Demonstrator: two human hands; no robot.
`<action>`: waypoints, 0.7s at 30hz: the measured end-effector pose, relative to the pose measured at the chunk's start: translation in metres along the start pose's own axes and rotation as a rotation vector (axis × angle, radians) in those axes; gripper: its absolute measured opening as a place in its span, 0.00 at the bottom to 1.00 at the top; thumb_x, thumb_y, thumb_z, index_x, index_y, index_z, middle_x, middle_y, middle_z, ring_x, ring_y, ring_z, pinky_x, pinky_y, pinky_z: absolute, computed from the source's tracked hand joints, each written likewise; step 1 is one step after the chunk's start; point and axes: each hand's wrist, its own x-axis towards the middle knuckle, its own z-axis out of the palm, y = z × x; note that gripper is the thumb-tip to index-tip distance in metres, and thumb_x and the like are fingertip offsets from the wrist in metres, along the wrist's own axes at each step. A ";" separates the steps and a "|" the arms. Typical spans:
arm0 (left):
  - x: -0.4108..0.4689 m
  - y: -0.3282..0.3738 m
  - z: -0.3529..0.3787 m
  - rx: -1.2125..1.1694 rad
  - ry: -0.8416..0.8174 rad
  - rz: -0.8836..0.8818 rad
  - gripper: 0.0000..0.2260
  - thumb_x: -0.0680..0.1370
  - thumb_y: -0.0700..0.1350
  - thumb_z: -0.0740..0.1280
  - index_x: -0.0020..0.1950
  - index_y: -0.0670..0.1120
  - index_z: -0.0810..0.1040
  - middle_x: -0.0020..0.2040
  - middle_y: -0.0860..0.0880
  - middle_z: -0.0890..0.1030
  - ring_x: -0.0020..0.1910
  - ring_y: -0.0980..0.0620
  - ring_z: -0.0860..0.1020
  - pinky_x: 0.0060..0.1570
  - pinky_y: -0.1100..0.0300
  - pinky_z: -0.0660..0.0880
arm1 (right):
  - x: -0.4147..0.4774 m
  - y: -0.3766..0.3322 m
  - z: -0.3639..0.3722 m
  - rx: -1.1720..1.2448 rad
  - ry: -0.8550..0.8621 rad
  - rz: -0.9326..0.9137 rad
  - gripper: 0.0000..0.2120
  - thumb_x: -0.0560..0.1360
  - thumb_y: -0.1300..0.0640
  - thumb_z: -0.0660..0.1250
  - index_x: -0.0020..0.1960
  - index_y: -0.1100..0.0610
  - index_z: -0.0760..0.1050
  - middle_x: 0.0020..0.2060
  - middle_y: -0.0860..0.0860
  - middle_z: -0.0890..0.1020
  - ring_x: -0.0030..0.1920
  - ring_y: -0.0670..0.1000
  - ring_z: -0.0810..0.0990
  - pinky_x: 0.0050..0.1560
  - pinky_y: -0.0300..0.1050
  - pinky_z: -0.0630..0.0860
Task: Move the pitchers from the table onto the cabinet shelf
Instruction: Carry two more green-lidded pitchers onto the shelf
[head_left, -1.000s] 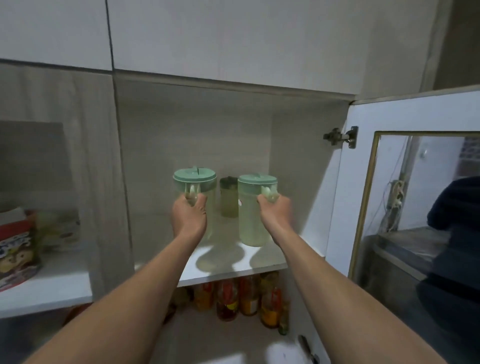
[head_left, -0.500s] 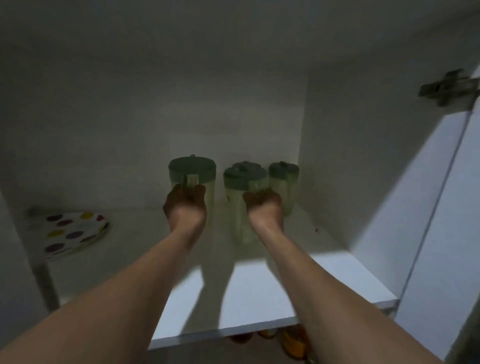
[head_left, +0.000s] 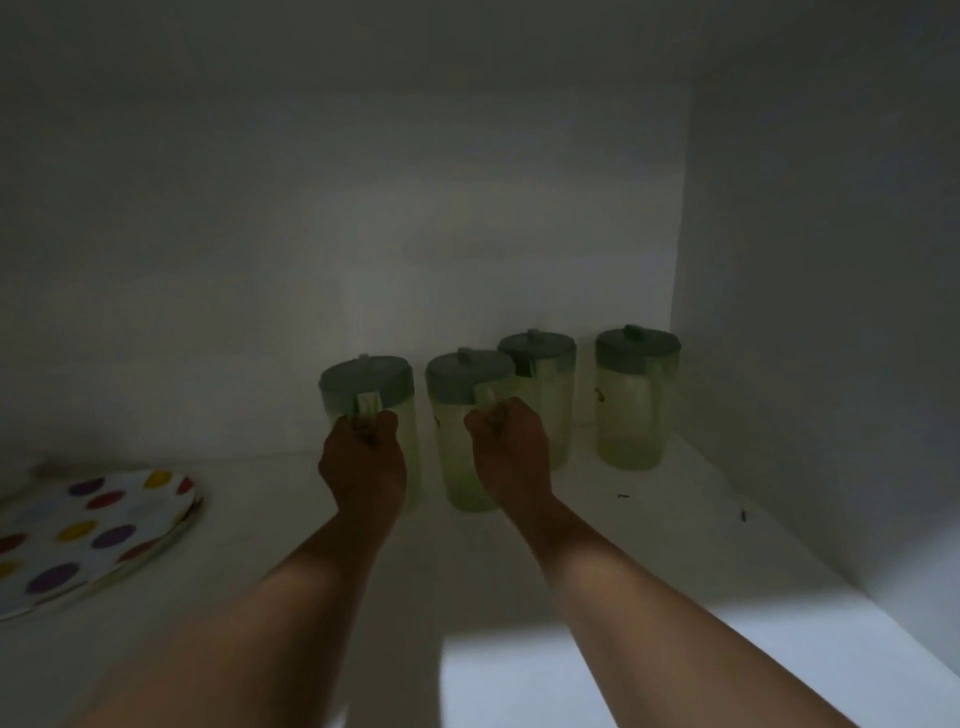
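Observation:
Several pale green pitchers with darker green lids stand inside a dim white cabinet. My left hand (head_left: 362, 457) is closed around the handle of the leftmost pitcher (head_left: 371, 387). My right hand (head_left: 511, 451) grips the handle of the pitcher beside it (head_left: 457, 415). Both held pitchers are upright, their bases at the white shelf (head_left: 597, 582); I cannot tell whether they touch it. Behind my right hand stands a third pitcher (head_left: 545, 374), and a fourth pitcher (head_left: 634, 395) is near the right wall. My hands hide the lower front of the held pitchers.
A white plate with coloured dots (head_left: 83, 535) lies at the shelf's left. The cabinet's right wall (head_left: 831, 312) is close to the fourth pitcher. Small dark specks (head_left: 623, 496) lie on the shelf at the right. The shelf's front is lit, the back dark.
The two held pitchers have gone from the cabinet opening deep into the shelf, beside the ones at the back. The view has moved in and now shows a fourth pitcher.

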 end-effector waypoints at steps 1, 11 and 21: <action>0.004 -0.001 0.004 0.004 -0.003 -0.003 0.13 0.78 0.48 0.66 0.48 0.37 0.78 0.45 0.37 0.81 0.46 0.38 0.80 0.50 0.48 0.77 | 0.003 0.001 0.004 0.007 -0.002 -0.003 0.10 0.78 0.57 0.68 0.42 0.60 0.70 0.32 0.48 0.72 0.36 0.48 0.73 0.29 0.34 0.63; 0.041 -0.015 0.020 0.010 -0.031 -0.004 0.12 0.77 0.50 0.66 0.47 0.40 0.78 0.43 0.38 0.83 0.44 0.38 0.82 0.50 0.44 0.79 | 0.037 0.008 0.030 0.076 -0.089 0.060 0.10 0.78 0.57 0.66 0.41 0.59 0.70 0.32 0.49 0.73 0.32 0.43 0.70 0.28 0.32 0.63; 0.045 -0.012 0.017 0.087 -0.069 -0.104 0.23 0.77 0.56 0.67 0.61 0.41 0.68 0.57 0.38 0.78 0.57 0.36 0.77 0.57 0.44 0.75 | 0.037 -0.003 0.031 -0.103 -0.151 0.129 0.22 0.78 0.45 0.67 0.60 0.62 0.72 0.51 0.55 0.80 0.50 0.54 0.79 0.44 0.41 0.74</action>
